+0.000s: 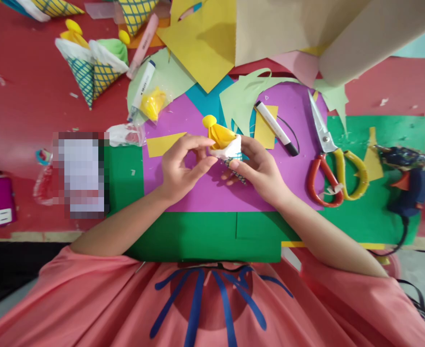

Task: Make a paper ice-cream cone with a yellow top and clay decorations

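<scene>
Over the purple sheet (198,197), a small craft ice cream cone (230,150) is held between both hands. It has a yellow swirl with a round yellow ball on top, a white rim and a lattice-patterned cone, tilted with its tip down to the right. My right hand (261,166) wraps the cone's side, thumb in front and fingers behind. My left hand (181,164) pinches at the white rim from the left, index finger and thumb touching it. Part of the cone is hidden by the right fingers.
Scissors (326,154), a black-capped marker (276,127) and a glue gun (411,185) lie to the right. Finished cones (89,62), a pink marker (142,46) and a bag of yellow material (154,103) are at upper left. A phone (82,173) lies left.
</scene>
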Demonstrator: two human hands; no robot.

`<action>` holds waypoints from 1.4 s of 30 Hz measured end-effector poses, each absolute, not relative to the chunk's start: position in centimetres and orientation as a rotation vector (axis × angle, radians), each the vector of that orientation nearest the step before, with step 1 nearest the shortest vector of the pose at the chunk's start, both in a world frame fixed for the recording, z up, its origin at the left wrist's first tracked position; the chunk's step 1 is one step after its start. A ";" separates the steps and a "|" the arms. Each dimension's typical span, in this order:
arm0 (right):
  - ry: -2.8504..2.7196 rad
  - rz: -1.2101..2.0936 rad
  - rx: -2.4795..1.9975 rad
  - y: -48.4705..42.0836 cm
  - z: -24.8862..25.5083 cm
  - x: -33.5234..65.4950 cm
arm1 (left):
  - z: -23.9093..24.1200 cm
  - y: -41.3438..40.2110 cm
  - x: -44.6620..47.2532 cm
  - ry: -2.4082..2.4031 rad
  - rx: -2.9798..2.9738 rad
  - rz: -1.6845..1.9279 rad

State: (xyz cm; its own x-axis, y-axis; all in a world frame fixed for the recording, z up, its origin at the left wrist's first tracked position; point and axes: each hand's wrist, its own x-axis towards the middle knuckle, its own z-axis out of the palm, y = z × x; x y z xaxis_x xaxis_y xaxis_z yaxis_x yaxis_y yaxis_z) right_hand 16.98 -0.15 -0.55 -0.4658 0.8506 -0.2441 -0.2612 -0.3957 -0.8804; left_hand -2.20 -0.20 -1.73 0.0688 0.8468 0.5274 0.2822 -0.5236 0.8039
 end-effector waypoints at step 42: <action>-1.069 1.861 -1.093 -0.2 0.0 17.1 | -1.0 -0.6 -2.2 1.190 1.997 1.234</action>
